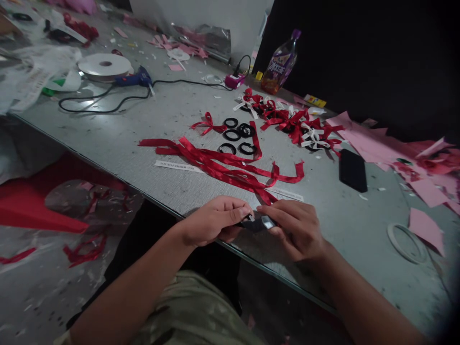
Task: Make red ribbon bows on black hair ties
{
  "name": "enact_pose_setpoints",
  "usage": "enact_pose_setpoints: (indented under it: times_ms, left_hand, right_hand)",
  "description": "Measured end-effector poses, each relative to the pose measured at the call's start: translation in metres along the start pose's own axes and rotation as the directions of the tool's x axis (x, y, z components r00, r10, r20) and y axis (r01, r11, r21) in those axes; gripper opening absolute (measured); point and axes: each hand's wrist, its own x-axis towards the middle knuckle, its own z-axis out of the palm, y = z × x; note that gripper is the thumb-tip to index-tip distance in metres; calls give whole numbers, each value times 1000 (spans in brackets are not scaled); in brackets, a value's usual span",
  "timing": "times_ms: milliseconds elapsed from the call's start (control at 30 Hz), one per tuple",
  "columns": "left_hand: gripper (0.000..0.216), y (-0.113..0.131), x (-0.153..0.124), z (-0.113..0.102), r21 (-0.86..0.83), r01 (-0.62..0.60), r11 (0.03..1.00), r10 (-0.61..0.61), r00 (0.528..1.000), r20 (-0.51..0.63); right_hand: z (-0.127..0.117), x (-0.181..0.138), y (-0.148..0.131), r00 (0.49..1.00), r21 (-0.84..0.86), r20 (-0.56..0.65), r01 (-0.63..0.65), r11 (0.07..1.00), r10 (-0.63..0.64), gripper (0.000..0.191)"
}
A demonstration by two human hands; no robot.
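Observation:
At the table's front edge, my left hand (217,219) is closed, thumb against fingers, on one end of a small dark strip-like piece (256,224). My right hand (299,227) pinches the other end, where a shiny pale face shows; the exact kind of piece I cannot make out. Just beyond my fingers lie several red ribbon strips (226,171) and a white printed strip (178,166). Behind them are several black rings (232,134), and a red bow (208,124) lies to their left.
Finished-looking red and white bows (293,120) lie piled at the back right, near a bottle (282,62). A phone (352,170) and pink paper (366,139) are rightward. A corded blue glue gun (134,79) and white ribbon spool (104,66) lie at left.

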Motion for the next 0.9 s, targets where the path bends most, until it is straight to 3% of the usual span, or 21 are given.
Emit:
enact_pose_setpoints:
  times_ms: [133,433,633,767,900]
  left_hand:
    - [32,4,0,-2,30,51,998,-51,998,21]
    - [35,4,-1,4,248,18,969,-17,1000,-3]
    - [36,3,-1,5,213,-43,976,52,998,-35]
    - [37,-5,5,7,111,-92,990,102,990,-96]
    - [34,-13,11,11,120,-176,977,197,962,-189]
  right_hand:
    - [-2,0,1,1000,23,28,3,1000,-4,32]
    - [-2,1,-1,999,75,41,18,997,-21,31]
    - [-4,-4,2,996,61,-81,33,998,-28,31]
    - [-1,-2,-1,987,43,-130,-89,995,94,27]
    - [3,-1,0,965,24,-133,-226,974,227,23]
